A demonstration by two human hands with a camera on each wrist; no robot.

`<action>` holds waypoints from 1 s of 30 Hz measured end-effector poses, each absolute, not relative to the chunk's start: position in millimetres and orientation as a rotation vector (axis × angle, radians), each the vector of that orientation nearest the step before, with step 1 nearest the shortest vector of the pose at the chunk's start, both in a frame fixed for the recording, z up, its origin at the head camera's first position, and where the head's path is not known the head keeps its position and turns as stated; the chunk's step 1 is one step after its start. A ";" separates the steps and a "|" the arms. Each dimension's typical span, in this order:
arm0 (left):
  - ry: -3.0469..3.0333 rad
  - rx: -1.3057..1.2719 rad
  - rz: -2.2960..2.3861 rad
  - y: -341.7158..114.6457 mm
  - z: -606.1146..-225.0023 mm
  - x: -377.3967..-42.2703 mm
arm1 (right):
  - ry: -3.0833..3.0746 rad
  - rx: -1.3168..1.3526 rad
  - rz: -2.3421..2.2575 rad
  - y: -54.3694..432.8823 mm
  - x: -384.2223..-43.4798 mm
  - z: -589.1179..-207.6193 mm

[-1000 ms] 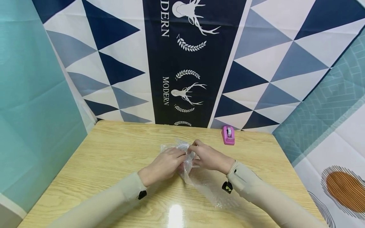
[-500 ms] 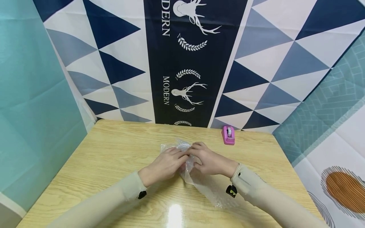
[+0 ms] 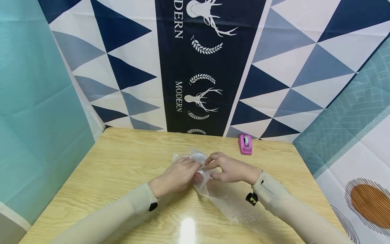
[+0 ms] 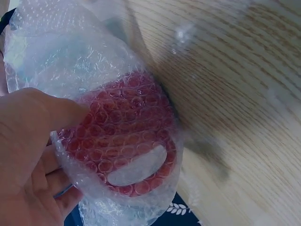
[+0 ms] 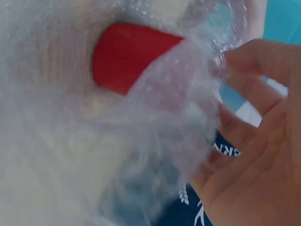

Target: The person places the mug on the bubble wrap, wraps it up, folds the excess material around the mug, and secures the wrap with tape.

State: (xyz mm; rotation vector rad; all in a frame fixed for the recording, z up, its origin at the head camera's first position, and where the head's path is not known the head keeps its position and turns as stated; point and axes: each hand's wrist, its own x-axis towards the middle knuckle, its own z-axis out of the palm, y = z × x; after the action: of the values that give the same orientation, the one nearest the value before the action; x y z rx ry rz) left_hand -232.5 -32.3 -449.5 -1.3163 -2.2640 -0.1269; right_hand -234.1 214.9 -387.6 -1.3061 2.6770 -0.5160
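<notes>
A red rounded object with a pale crescent patch shows through the bubble wrap around it. My left hand grips the bundle from the left; in the left wrist view its thumb lies on the wrap and the other fingers curl behind. My right hand is at the bundle's right side, its fingers bent. In the right wrist view, this hand pinches the edge of the bubble wrap. A bare part of the red object shows there beside the film.
A pink tape dispenser stands at the back right of the wooden table. A loose tail of bubble wrap trails toward the front right. Behind the table hangs a patterned cloth.
My right hand first came in against the left fingers, then drew back to the right, leaving a gap. More of the red object shows between the hands. My left hand has hardly moved.
</notes>
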 end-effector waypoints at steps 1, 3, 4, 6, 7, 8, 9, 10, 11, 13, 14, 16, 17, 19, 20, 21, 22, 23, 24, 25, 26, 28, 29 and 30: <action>-2.267 -1.320 -0.127 -32.2 -449.9 -232.9 | 2.666 -1.317 -0.529 217.3 -234.5 -386.7; -2.267 -1.330 -0.130 -32.3 -449.7 -232.9 | 2.642 -1.303 -0.560 222.1 -234.4 -385.8; -2.260 -1.334 -0.124 -32.2 -450.0 -233.1 | 2.634 -1.285 -0.576 224.7 -233.7 -386.0; -2.252 -1.336 -0.112 -31.9 -449.8 -233.2 | 2.627 -1.256 -0.608 229.2 -231.7 -387.2; -2.246 -1.337 -0.109 -31.7 -449.9 -233.4 | 2.622 -1.250 -0.628 231.3 -230.5 -388.3; -2.247 -1.340 -0.103 -31.4 -449.2 -233.3 | 2.619 -1.245 -0.643 233.6 -229.3 -389.7; -2.247 -1.342 -0.101 -31.0 -449.2 -233.4 | 2.616 -1.240 -0.654 236.0 -228.1 -391.2; -2.252 -1.343 -0.095 -30.5 -449.0 -233.4 | 2.612 -1.238 -0.668 238.6 -226.9 -392.8; -2.264 -1.344 -0.094 -30.0 -448.3 -233.3 | 2.605 -1.222 -0.683 241.5 -225.5 -393.9; -2.290 -1.348 -0.094 -28.8 -447.4 -233.2 | 2.578 -1.153 -0.718 248.4 -223.2 -396.6; -2.306 -1.349 -0.090 -28.4 -446.7 -233.2 | 2.558 -1.104 -0.733 252.5 -222.0 -397.9; -2.328 -1.348 -0.078 -27.6 -445.4 -233.5 | 2.503 -0.977 -0.758 260.6 -219.1 -399.5; -2.337 -1.349 -0.080 -27.4 -444.6 -233.9 | 2.478 -0.917 -0.755 264.9 -217.5 -400.0; -2.345 -1.354 -0.078 -27.0 -443.6 -235.5 | 2.420 -0.793 -0.731 272.4 -213.7 -400.7; -2.348 -1.358 -0.082 -27.0 -443.3 -236.6 | 2.395 -0.743 -0.715 275.7 -211.7 -400.8; -2.350 -1.362 -0.087 -26.9 -443.1 -238.0 | 2.376 -0.701 -0.700 278.6 -209.5 -400.7; -2.353 -1.366 -0.091 -26.9 -443.3 -239.5 | 2.361 -0.665 -0.686 281.1 -207.3 -400.5; -2.356 -1.371 -0.096 -27.0 -443.5 -240.9 | 2.355 -0.632 -0.666 283.3 -205.2 -400.4; -2.360 -1.376 -0.098 -27.0 -443.6 -242.2 | 2.347 -0.593 -0.654 285.0 -203.4 -400.3; -2.363 -1.381 -0.102 -27.2 -443.9 -243.3 | 2.346 -0.575 -0.638 286.6 -201.9 -400.2; -2.365 -1.385 -0.102 -27.3 -444.1 -244.3 | 2.347 -0.560 -0.619 288.1 -200.5 -400.1; -2.367 -1.393 -0.103 -27.5 -444.2 -245.4 | 2.325 -0.524 -0.589 290.7 -198.1 -400.6; -2.369 -1.397 -0.101 -27.7 -443.9 -245.5 | 2.299 -0.496 -0.588 291.7 -196.8 -401.6; -2.373 -1.398 -0.096 -27.8 -443.6 -245.5 | 2.272 -0.468 -0.593 292.4 -195.6 -402.7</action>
State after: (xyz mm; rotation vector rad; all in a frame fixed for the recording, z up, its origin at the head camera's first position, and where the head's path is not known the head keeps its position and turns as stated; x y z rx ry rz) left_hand -245.5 -27.8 -443.6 -1.3981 -2.3726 -0.0961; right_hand -195.6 292.4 -402.7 -0.4682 2.2717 -0.5925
